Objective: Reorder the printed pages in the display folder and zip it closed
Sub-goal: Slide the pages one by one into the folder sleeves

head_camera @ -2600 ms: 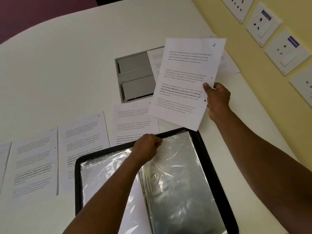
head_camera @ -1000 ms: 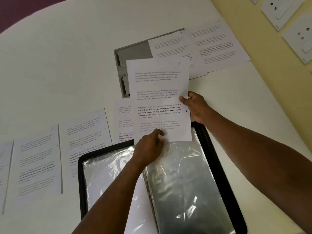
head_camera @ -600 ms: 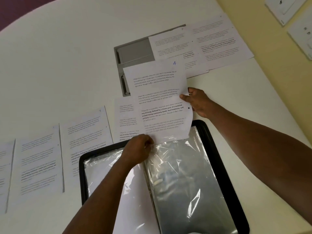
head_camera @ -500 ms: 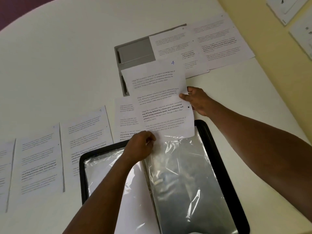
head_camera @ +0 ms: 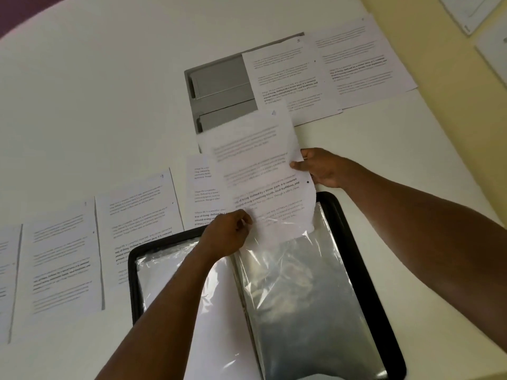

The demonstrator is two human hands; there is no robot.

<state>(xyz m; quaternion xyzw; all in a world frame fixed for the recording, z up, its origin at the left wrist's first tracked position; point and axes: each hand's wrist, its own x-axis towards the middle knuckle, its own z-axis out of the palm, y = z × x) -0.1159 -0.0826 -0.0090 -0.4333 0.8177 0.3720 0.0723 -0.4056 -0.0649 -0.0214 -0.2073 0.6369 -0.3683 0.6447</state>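
1. Folder [head_camera: 365,270] is lying open nearest on the table [head_camera: 82,105].
2. Left hand [head_camera: 227,234] is pinching the sleeve [head_camera: 301,283] mouth.
3. Right hand [head_camera: 321,168] is pinching the page [head_camera: 260,174], feeding it in; that curl could snag and crease it.

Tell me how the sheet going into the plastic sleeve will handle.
Probably floppy: the sheet bows between the right hand and left hand. Likely light, since fingertip pinches hold it. It may snag in the crinkled sleeve.
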